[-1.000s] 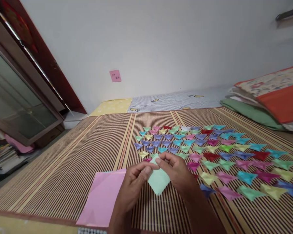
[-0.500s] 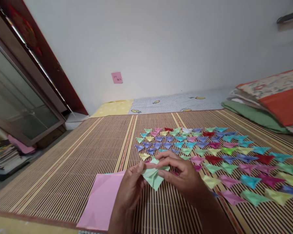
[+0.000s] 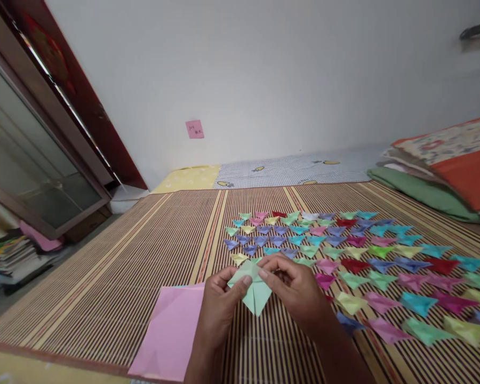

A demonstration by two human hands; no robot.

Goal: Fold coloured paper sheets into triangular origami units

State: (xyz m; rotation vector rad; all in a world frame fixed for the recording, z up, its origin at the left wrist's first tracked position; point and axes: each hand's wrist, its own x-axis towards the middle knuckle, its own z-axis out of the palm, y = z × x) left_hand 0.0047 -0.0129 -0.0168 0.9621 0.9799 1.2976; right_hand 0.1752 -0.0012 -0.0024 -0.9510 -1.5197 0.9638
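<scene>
Surface: a striped woven mat (image 3: 104, 288), brown and straw bands running toward a white wall (image 3: 284, 69). Even light.

Fingertips (image 3: 242, 281) of the left hand (image 3: 220, 312) pinch the upper left edge of a pale green paper (image 3: 255, 293), with the thumb lying on top. The right hand (image 3: 300, 290) closes on the upper right edge, thumb and forefinger pressed over the top corner. Both hands grip the paper and neither is open. The paper is partly folded: a centre crease runs down to a point at the bottom, and two flaps meet along it. It sits just above the mat, held between the two hands and close in front of the person.

Just left of the left hand, pink paper (image 3: 170, 330) lies flat on the mat, its right edge hidden by the wrist. Beyond and right of the right hand are rows of small folded paper pieces (image 3: 356, 250) in blue, teal, green, yellow, pink and red. They are pointed shapes laid side by side, the nearest just beside the knuckles.

Farther out, a patterned sheet (image 3: 288, 168) runs along the foot of the wall. Folded bedding (image 3: 444, 170) is stacked at far right. A small pink note (image 3: 194, 129) is stuck low on the wall. A glass-fronted cabinet (image 3: 36, 176) stands at left, with a pile of books (image 3: 12, 256) at its foot.
</scene>
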